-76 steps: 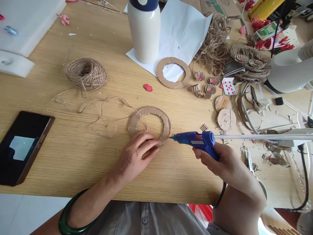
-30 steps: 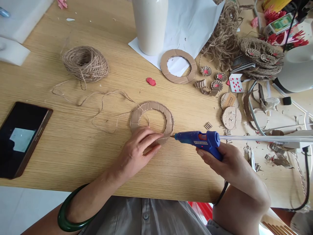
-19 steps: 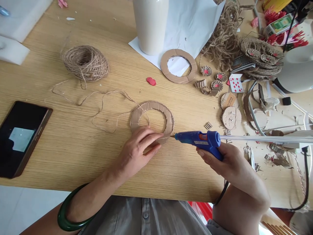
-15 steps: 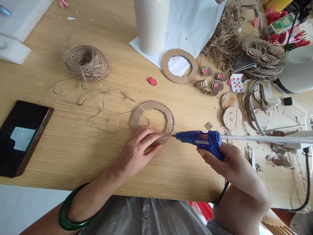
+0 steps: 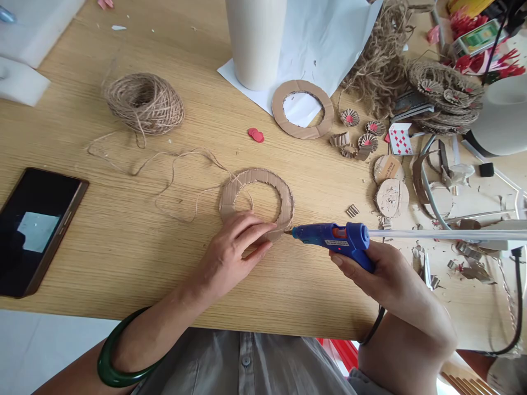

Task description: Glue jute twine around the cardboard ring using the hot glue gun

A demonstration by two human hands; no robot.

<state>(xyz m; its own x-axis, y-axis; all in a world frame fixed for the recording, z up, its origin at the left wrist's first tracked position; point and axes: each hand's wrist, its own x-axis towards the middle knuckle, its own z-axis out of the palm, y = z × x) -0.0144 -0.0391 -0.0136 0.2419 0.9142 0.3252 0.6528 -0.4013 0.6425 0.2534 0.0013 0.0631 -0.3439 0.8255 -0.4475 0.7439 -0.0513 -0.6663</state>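
On the wooden worktop (image 5: 201,115), the cardboard ring (image 5: 287,203) is lying left of your right hand (image 5: 385,271), which is clamping the glue gun (image 5: 317,235), its length pointing at the edge. Your nearer left hand (image 5: 233,249) is touching the ring; whether it's pinching, I can't tell.

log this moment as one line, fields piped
left hand: on cardboard ring | right hand: holding blue glue gun, aimed at ring's edge | twine ball: trailing to ring | second ring: partly on white paper
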